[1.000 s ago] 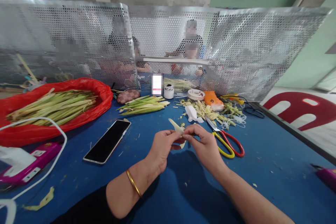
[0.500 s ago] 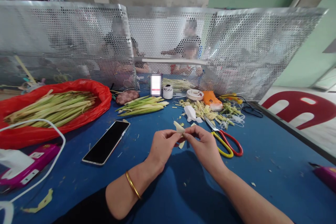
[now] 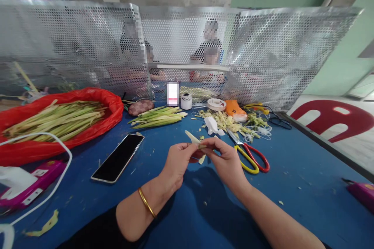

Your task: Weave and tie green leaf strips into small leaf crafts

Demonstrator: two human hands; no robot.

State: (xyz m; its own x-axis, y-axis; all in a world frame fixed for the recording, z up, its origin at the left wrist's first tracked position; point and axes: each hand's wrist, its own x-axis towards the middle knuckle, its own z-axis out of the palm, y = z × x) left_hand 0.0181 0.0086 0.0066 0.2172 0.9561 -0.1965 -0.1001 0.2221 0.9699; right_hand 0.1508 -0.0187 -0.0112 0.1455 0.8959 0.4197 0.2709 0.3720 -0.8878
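Both hands meet over the middle of the blue table. My left hand (image 3: 179, 162) pinches a pale leaf strip (image 3: 191, 137) between thumb and forefinger, and the strip's tip sticks up to the left. On the same strip my right hand (image 3: 227, 160) is closed too, thumb and fingers meeting the left fingertips. Part of the strip is hidden by the fingers, and a pale end hangs below them. Scissors (image 3: 253, 158) with one yellow and one red handle lie just right of my right hand. Crumpled white tissue (image 3: 212, 125) rests beyond the fingers.
A red plastic bag (image 3: 115, 105) of long leaves stands at left, near a phone (image 3: 118, 159) and a purple power strip (image 3: 48, 181) with a white cable. Behind are a leaf bundle (image 3: 157, 117), tape roll (image 3: 216, 104), leaf scraps (image 3: 223, 120) and a perforated metal screen (image 3: 187, 35).
The leaf strip has turned in my fingers, its upper tip now pointing further left. My hands stay together in nearly the same place.
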